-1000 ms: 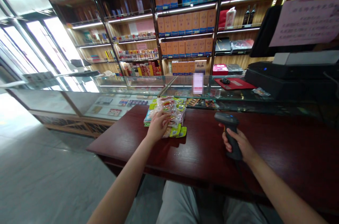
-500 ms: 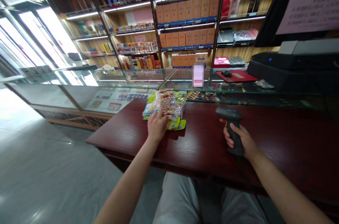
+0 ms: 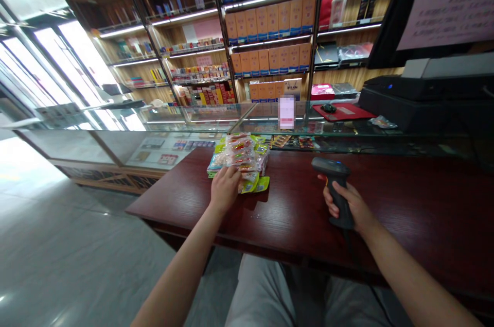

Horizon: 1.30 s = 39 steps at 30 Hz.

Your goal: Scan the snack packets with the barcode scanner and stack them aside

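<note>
A pile of small snack packets [image 3: 241,159], green, yellow and clear, lies at the far left of the dark red wooden counter [image 3: 405,213]. My left hand [image 3: 224,190] rests at the pile's near edge with its fingers curled on the nearest packets. My right hand [image 3: 349,206] is wrapped round the grip of a black barcode scanner [image 3: 334,183], whose head points left toward the packets, about a hand's width from them. The scanner's cable runs down past my wrist.
Glass display cases [image 3: 185,131] run behind and left of the counter. A black till and monitor [image 3: 420,95] stand at the right, with a paper notice above. A red mat with a mouse [image 3: 339,109] lies on the glass. Shelves of boxes and bottles fill the back wall.
My left hand has drawn slightly back to the pile's near edge. The right hand with the scanner has hardly moved. The view has shifted a little.
</note>
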Each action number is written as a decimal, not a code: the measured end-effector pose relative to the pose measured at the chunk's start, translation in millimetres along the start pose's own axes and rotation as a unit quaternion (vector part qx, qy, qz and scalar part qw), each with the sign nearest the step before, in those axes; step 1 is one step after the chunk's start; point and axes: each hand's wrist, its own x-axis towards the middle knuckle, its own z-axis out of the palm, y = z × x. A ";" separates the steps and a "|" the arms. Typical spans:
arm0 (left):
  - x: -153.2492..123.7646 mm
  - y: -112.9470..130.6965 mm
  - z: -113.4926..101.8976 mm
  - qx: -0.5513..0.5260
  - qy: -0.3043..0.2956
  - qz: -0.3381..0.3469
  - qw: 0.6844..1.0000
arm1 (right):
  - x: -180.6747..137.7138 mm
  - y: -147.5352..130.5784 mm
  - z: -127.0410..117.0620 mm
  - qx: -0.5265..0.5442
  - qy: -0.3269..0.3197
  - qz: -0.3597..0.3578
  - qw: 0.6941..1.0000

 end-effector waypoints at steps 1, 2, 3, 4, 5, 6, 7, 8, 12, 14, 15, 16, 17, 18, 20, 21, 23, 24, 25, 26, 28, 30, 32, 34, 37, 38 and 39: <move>-2.3 1.1 1.2 -0.003 0.001 0.005 1.000 | 0.0 0.2 0.2 -0.002 0.001 -0.001 1.000; -4.8 2.1 3.0 -0.008 0.004 0.010 1.000 | -0.1 0.3 0.5 -0.003 0.002 -0.001 1.000; -7.5 3.1 5.2 -0.015 0.008 0.016 1.000 | -0.3 0.4 0.8 -0.003 0.005 -0.002 1.000; -10.2 3.8 7.7 -0.025 0.011 0.024 0.999 | -0.5 0.3 1.2 -0.003 0.008 -0.002 1.000; -12.7 4.1 10.5 -0.039 0.014 0.031 0.999 | -0.7 0.2 1.7 -0.002 0.011 -0.002 1.000; -14.9 3.9 13.3 -0.056 0.018 0.036 0.998 | -0.8 0.0 2.2 -0.001 0.014 -0.002 1.000; -16.7 3.4 15.9 -0.074 0.021 0.041 0.996 | -1.0 -0.3 2.7 -0.001 0.017 -0.002 1.000; -18.0 2.5 18.3 -0.092 0.025 0.046 0.994 | -1.1 -0.7 3.3 -0.001 0.018 -0.002 1.000; -18.3 -1.1 24.2 -0.140 0.065 0.040 0.987 | -1.7 -1.9 5.3 -0.005 0.022 0.000 1.000; -16.3 -0.6 24.8 -0.157 0.082 0.035 0.984 | -1.8 -2.3 5.8 -0.006 0.023 0.001 1.000; -14.9 0.5 24.8 -0.166 0.086 0.035 0.982 | -1.8 -2.4 5.9 -0.005 0.024 0.001 1.000; -13.3 2.3 24.6 -0.175 0.087 0.034 0.980 | -1.6 -2.5 5.8 -0.004 0.023 0.001 1.000; -11.4 4.8 24.3 -0.182 0.089 0.029 0.979 | -1.4 -2.6 5.6 -0.002 0.021 0.001 1.000; -9.0 7.9 24.1 -0.188 0.092 0.020 0.978 | -1.1 -2.6 5.3 0.000 0.019 0.002 1.000; -2.2 16.1 23.8 -0.201 0.098 -0.005 0.975 | -0.6 -2.4 4.2 0.003 0.015 0.003 1.000; 2.2 21.4 23.8 -0.211 0.101 -0.019 0.972 | -0.4 -2.2 3.6 0.003 0.013 0.004 1.000; 13.4 34.3 24.1 -0.244 0.102 -0.047 0.963 | 0.1 -1.7 2.7 0.003 0.013 0.007 1.000; 20.1 42.2 24.5 -0.270 0.101 -0.058 0.956 | 0.4 -1.6 2.5 0.003 0.015 0.006 1.000; 27.3 51.0 25.3 -0.299 0.099 -0.067 0.947 | 0.8 -1.5 2.3 0.002 0.018 0.004 1.000; 35.0 60.5 26.8 -0.333 0.097 -0.072 0.935 | 1.1 -1.5 2.4 0.002 0.022 0.001 1.000; 50.7 80.9 32.4 -0.402 0.093 -0.079 0.907 | 2.1 -2.0 2.6 0.007 0.028 -0.006 1.000; 65.7 101.0 42.4 -0.468 0.089 -0.108 0.873 | 3.2 -2.8 2.8 0.015 0.031 -0.008 0.999; 78.0 118.6 56.5 -0.532 0.084 -0.157 0.828 | 4.0 -3.8 3.1 0.020 0.038 -0.013 0.999; 86.4 132.0 72.3 -0.587 0.075 -0.204 0.780 | 4.4 -4.6 3.5 0.022 0.044 -0.017 0.999; 91.6 144.4 93.3 -0.658 0.040 -0.274 0.700 | 4.3 -5.1 4.6 0.027 0.048 -0.027 0.998; 91.8 146.8 98.6 -0.676 0.032 -0.292 0.676 | 4.0 -5.0 5.0 0.029 0.048 -0.030 0.998; 91.7 148.5 102.8 -0.689 0.030 -0.302 0.658 | 3.8 -4.8 5.4 0.028 0.047 -0.032 0.998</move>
